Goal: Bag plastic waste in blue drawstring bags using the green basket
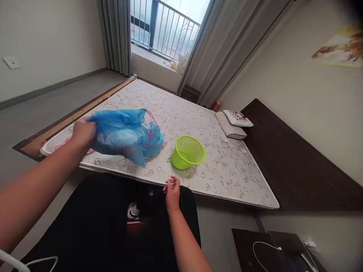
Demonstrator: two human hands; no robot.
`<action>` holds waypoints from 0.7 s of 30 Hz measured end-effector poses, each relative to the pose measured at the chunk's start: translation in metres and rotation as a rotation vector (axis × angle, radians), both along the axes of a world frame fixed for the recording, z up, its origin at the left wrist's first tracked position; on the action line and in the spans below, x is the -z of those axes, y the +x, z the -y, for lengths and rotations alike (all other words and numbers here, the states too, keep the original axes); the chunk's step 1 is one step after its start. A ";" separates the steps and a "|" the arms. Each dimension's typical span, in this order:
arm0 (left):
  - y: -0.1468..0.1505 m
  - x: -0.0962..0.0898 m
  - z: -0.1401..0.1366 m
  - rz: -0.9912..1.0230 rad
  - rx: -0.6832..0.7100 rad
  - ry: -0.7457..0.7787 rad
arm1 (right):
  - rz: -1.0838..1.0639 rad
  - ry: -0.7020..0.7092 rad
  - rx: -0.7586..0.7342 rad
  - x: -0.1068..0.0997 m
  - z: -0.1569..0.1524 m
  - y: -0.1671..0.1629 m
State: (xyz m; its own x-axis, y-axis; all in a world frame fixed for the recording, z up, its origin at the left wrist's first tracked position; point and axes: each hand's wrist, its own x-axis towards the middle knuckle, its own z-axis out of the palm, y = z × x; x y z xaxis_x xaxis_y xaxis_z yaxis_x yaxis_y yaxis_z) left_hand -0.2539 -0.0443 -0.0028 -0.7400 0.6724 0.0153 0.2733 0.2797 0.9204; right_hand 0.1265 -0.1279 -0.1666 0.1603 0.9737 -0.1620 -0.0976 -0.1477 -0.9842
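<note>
My left hand (84, 133) is closed on one end of a translucent blue plastic bag (119, 132), lifted above the mattress. Pale contents show through the film, and red drawstrings hang from its far end. A second, knotted blue bag (154, 139) with red ties sits partly hidden behind it. My right hand (172, 190) rests palm up by my thigh, fingers loosely bent and apart, with nothing in it. Just beyond it a green plastic basket (183, 162) leans slightly on the mattress.
The bed's mattress (159, 102) has a letter print. Pillows (232, 122) lie by the dark headboard (297, 162). Pink cloth (59, 143) lies at the left corner. A dark nightstand (246, 249) with cables stands at lower right.
</note>
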 end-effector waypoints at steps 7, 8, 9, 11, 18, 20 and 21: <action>0.012 0.037 -0.029 -0.712 0.287 -0.172 | -0.122 -0.119 -0.058 0.019 -0.013 -0.005; 0.021 0.052 -0.032 -0.750 0.397 -0.207 | -0.148 -0.140 -0.056 0.021 -0.014 -0.005; 0.030 0.067 -0.034 -0.750 0.548 -0.258 | -0.171 -0.164 -0.058 0.022 -0.015 -0.005; 0.046 0.098 -0.033 -0.627 0.944 -0.300 | -0.196 -0.212 -0.080 0.027 -0.016 -0.005; 0.034 0.151 0.010 -0.499 0.512 -0.163 | -0.217 -0.372 -0.158 0.033 -0.022 0.001; 0.013 0.153 0.011 -0.407 0.087 -0.034 | -0.230 -0.404 -0.156 0.032 -0.024 0.003; 0.003 0.154 0.008 -0.316 -0.139 0.009 | -0.239 -0.424 -0.155 0.031 -0.025 0.004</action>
State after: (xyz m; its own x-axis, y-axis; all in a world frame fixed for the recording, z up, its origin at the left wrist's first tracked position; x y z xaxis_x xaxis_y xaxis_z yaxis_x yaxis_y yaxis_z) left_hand -0.2511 -0.0528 -0.1565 -0.7821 0.5647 0.2635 0.5049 0.3265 0.7990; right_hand 0.1305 -0.1024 -0.1981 -0.0705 0.8240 -0.5622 -0.2586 -0.5594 -0.7875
